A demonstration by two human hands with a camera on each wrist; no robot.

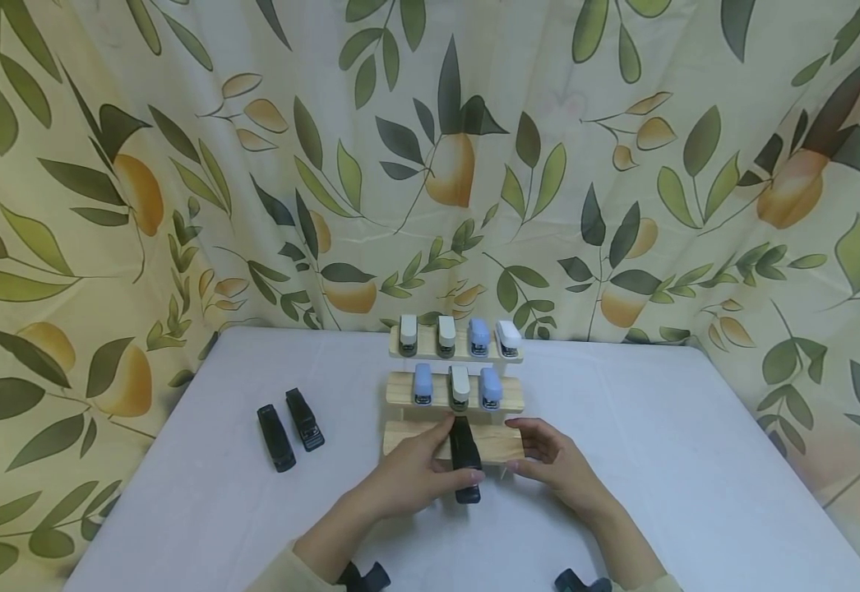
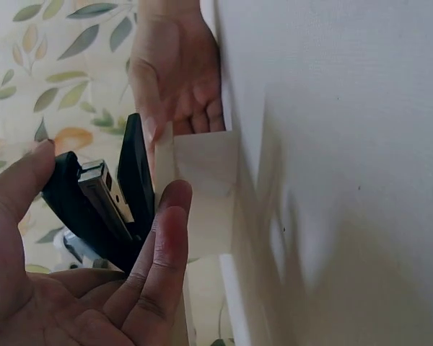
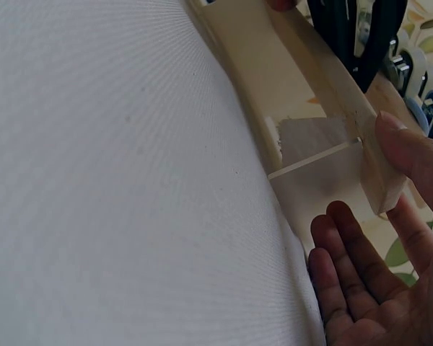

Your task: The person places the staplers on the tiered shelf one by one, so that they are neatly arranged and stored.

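A three-tier wooden rack (image 1: pixel 500 448) stands on the white table. My left hand (image 1: pixel 409 475) holds a black stapler (image 1: pixel 464 448) over the lowest tier, thumb across its near end. In the left wrist view the stapler (image 2: pixel 135 173) has its top arm and base spread apart, with the metal magazine showing between them. My right hand (image 1: pixel 557 467) grips the right end of the lowest tier. In the right wrist view its thumb lies on the wooden board's edge (image 3: pixel 379 176), the other fingers below and beside the board.
Small blue and white staplers line the rack's upper tiers, such as a white one (image 1: pixel 460 385) on the middle tier and a blue one (image 1: pixel 478 335) on top. Two more black staplers (image 1: pixel 276 437) lie on the table (image 1: pixel 201 493) at left. A leaf-patterned curtain (image 1: pixel 415 205) hangs behind.
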